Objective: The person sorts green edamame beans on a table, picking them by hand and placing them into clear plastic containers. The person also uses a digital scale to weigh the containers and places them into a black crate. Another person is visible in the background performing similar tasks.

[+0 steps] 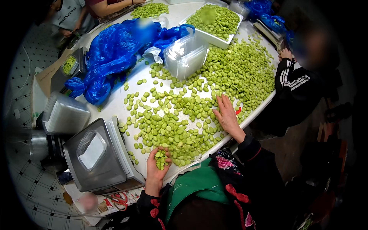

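Note:
Shelled green broad beans (178, 135) lie loose over the white table (115, 107) before me. My left hand (157, 166) is cupped palm up near the table's front edge, with a small heap of beans (161, 159) in it. Flat over the beans at the right, my right hand (228, 116) is palm down with its fingers extended and thumb apart; nothing shows in its grip, though its underside is hidden. A small red piece (238, 111) lies beside it. Left of my left hand, a weighing scale (97, 158) carries a clear plastic tub (91, 150) with white paper inside.
Stacked clear containers (186, 57) stand among the beans. Behind them are a blue plastic bag (115, 51) and a white foam box (217, 40) of beans. More stacked tubs (67, 115) and red-handled scissors (119, 200) are at left. A co-worker's hand (285, 54) rests at the right edge.

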The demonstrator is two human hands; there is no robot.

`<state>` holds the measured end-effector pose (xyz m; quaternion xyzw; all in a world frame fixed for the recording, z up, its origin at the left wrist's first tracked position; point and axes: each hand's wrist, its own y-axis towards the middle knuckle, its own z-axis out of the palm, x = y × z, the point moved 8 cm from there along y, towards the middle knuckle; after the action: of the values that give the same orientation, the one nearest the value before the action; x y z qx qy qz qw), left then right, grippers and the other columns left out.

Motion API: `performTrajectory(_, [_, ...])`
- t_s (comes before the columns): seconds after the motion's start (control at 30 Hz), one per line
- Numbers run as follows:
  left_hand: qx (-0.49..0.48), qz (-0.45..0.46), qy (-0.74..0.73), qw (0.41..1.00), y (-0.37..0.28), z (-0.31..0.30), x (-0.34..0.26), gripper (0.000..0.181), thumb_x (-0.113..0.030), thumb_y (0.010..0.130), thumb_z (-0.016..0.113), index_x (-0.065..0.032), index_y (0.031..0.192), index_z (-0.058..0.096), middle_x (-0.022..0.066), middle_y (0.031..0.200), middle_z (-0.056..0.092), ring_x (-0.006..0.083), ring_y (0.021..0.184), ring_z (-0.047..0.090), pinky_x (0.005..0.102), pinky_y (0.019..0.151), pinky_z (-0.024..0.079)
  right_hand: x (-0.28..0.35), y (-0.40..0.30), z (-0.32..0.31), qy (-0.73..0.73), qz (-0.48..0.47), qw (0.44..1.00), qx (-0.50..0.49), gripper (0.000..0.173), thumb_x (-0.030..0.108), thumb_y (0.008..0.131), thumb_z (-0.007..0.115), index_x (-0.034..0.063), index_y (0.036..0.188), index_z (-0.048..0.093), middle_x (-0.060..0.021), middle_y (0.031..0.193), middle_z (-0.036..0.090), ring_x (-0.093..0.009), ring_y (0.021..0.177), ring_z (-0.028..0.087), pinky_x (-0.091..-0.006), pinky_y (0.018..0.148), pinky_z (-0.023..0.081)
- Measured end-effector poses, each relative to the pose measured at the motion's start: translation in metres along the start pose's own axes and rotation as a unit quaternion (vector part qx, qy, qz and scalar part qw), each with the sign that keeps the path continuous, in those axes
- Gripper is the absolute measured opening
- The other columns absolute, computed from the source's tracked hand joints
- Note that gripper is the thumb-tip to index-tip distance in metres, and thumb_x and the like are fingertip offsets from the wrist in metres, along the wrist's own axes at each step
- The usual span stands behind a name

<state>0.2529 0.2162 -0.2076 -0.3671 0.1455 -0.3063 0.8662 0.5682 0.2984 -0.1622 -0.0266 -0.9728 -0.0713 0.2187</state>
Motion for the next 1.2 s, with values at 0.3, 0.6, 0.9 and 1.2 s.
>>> performTrajectory(0.3, [-0.002, -0.016, -0.005, 1.000, 0.024, 0.019, 0.005, 0.014, -0.021, 0.092, 0.051, -0.0085, 0.096, 0.056, 0.0088, 0.098, 0.057, 0.0181, 0.083, 0.056, 0.0270, 0.061, 0.045, 0.068, 0.033, 0.074, -0.021, -0.067, 0.997, 0.041, 0.065, 0.043, 0.091, 0.052, 0.0102, 0.144, 0.033, -0.0206, 0.150, 0.025, -0.034, 0.141, 0.020, -0.0481, 0.114, 0.017])
performTrajectory(0.6, [-0.016, 0.002, -0.015, 1.000, 0.026, 0.016, -0.007, 0.015, -0.021, 0.092, 0.051, -0.0075, 0.096, 0.055, 0.0100, 0.097, 0.057, 0.0189, 0.081, 0.055, 0.0271, 0.060, 0.045, 0.129, -0.049, 0.076, 0.115, -0.342, 0.912, 0.193, 0.043, 0.032, 0.087, 0.060, 0.0154, 0.127, 0.056, -0.0117, 0.141, 0.042, -0.031, 0.130, 0.040, -0.0503, 0.103, 0.032])
performTrajectory(0.9, [0.005, 0.009, 0.001, 1.000, 0.028, 0.018, -0.009, 0.014, -0.020, 0.091, 0.051, -0.0072, 0.096, 0.055, 0.0096, 0.098, 0.055, 0.0180, 0.081, 0.053, 0.0265, 0.061, 0.043, 0.078, 0.056, 0.041, 0.158, -0.169, 0.971, 0.056, 0.020, 0.008, 0.081, 0.064, 0.0057, 0.101, 0.064, -0.0088, 0.093, 0.061, -0.028, 0.089, 0.057, -0.0363, 0.074, 0.048])
performTrajectory(1.2, [0.015, -0.004, -0.015, 1.000, 0.022, 0.008, -0.014, 0.015, -0.020, 0.091, 0.052, -0.0068, 0.095, 0.057, 0.0095, 0.098, 0.057, 0.0188, 0.081, 0.055, 0.0269, 0.060, 0.045, 0.117, 0.062, 0.084, 0.089, -0.241, 0.965, 0.053, 0.015, 0.015, 0.078, 0.067, 0.0104, 0.093, 0.064, -0.0026, 0.086, 0.057, -0.022, 0.083, 0.057, -0.0333, 0.066, 0.050])
